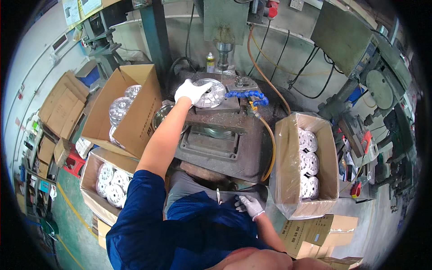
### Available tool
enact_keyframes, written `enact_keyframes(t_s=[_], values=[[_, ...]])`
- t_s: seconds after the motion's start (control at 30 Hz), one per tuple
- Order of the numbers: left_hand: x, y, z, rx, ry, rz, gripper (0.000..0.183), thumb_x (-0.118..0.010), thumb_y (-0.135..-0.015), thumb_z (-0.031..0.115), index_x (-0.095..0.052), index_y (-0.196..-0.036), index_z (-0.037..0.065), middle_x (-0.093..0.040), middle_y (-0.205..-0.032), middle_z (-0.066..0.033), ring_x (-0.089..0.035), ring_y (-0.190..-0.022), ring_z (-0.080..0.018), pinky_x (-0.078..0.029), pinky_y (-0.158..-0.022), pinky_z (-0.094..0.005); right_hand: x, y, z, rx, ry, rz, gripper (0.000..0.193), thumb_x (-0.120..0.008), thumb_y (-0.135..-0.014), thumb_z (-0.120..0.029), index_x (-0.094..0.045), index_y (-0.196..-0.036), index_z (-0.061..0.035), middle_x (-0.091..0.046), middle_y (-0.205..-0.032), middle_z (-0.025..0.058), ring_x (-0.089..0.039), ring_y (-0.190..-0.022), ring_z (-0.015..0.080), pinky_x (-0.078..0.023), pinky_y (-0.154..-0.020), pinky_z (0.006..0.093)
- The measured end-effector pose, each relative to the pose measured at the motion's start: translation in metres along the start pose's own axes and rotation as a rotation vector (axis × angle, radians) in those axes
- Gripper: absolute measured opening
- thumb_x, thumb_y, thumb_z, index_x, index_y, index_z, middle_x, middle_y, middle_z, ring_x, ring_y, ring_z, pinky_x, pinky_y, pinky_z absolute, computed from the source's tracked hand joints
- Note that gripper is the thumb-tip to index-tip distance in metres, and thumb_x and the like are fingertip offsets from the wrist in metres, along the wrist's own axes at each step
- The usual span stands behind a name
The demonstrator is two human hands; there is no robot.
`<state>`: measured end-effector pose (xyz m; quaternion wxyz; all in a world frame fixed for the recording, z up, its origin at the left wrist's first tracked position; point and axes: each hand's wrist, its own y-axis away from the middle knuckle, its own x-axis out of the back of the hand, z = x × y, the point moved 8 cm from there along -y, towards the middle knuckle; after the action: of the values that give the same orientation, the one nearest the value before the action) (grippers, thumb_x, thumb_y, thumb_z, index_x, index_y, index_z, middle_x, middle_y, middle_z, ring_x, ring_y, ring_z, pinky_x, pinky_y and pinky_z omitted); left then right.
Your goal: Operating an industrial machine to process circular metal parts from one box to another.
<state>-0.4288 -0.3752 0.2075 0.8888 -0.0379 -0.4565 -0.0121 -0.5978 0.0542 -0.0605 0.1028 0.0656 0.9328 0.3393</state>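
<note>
A round silvery cast-metal disc (210, 100), ribbed on its face, rests on the block of the drill press, below the spindle. My left hand (191, 92), in a white glove, grips its left rim, with a finger or thumb lying over its top. The blue segmented coolant hose (245, 94) reaches up to the disc's right edge. Low by my lap is my gloved right hand (250, 207), its fingers apart against dark cloth, with no part seen in it. A metal bowl (161, 116) sits beside my left forearm, partly hidden by it.
Open cardboard boxes with similar discs stand on the left, one tall (146, 108) and one lower (92, 168). Another box (284, 166) of discs is on the right. A spray can (210, 63) stands behind the block. An orange hose (270, 148) curves down the table's right side.
</note>
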Motion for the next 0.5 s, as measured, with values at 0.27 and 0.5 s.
enact_keyframes(t_s=[0.27,0.5], values=[[-0.003,-0.003,0.005,0.027,-0.005,-0.076,0.092,-0.062,-0.066,0.069,-0.057,-0.116,-0.008,-0.059,-0.117,-0.0247,-0.057,-0.11,-0.0328,-0.044,-0.094,-0.0355,-0.005,-0.022,-0.01,0.041,0.111,-0.018,0.034,-0.054,-0.094,-0.028,-0.057,-0.109,0.0026,-0.066,-0.085,0.0109,-0.062,-0.07,0.0157,-0.051,-0.063,0.0267],[0.004,0.001,0.002,0.057,-0.122,-0.142,0.094,-0.059,-0.066,0.071,-0.054,-0.122,-0.005,-0.056,-0.124,-0.0215,-0.054,-0.115,-0.0313,-0.041,-0.097,-0.0347,-0.008,-0.017,-0.019,0.076,0.148,-0.004,0.03,-0.056,-0.093,-0.027,-0.057,-0.103,0.0019,-0.065,-0.084,0.0099,-0.061,-0.07,0.015,-0.05,-0.064,0.0264]])
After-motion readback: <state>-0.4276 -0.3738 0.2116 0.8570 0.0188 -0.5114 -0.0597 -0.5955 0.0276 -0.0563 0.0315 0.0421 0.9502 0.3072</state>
